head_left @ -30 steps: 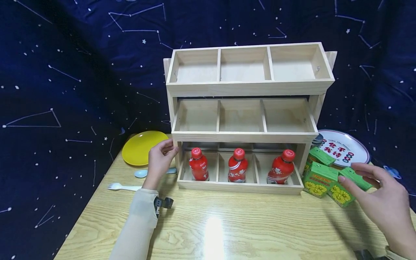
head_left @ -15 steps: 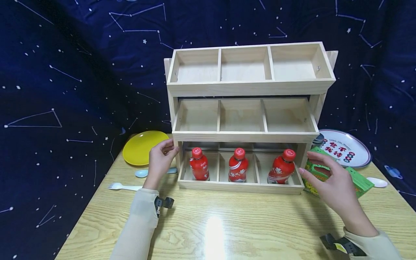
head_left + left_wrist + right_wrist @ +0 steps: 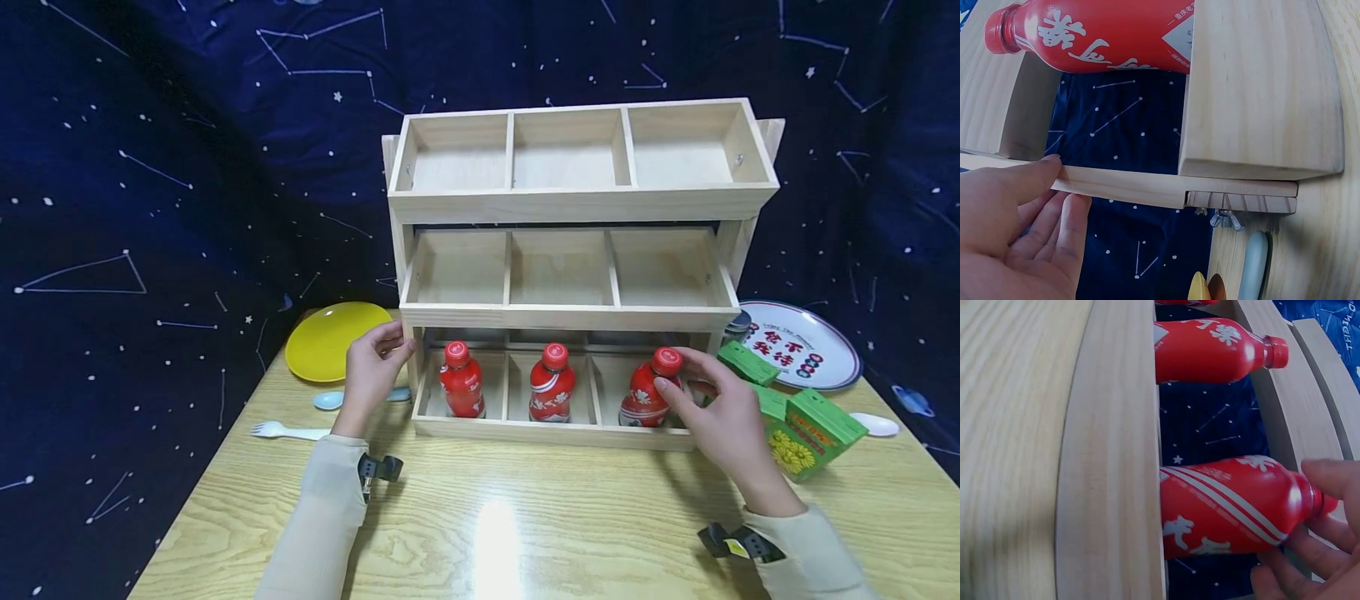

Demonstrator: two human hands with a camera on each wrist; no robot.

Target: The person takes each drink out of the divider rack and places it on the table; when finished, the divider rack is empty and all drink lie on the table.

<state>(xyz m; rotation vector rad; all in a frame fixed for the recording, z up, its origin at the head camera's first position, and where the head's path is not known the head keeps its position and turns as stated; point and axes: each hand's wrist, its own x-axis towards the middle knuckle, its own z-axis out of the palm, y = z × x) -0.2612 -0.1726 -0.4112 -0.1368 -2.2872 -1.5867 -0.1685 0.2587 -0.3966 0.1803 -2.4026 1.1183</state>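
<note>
The left hand (image 3: 371, 367) pinches the pale wooden side post (image 3: 1135, 185) of the three-tier shelf (image 3: 570, 317), while the right hand (image 3: 723, 417) pinches near its neck the red plastic bottle (image 3: 643, 398) in the bottom-right compartment (image 3: 609, 379), probably best handled gently, with the post held firm.

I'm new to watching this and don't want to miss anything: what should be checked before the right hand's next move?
1. Left hand holding the left post of the wooden rack: ok.
2. Right hand around the right bottle near its cap: ok.
3. Grip firm enough to move it: cannot tell.
4. Right bottle upright: not ok; it looks tilted to the right.
5. Left bottle and middle bottle standing upright: ok.
6. Right hand clear of the green cartons: cannot tell; they overlap in the head view.
</note>
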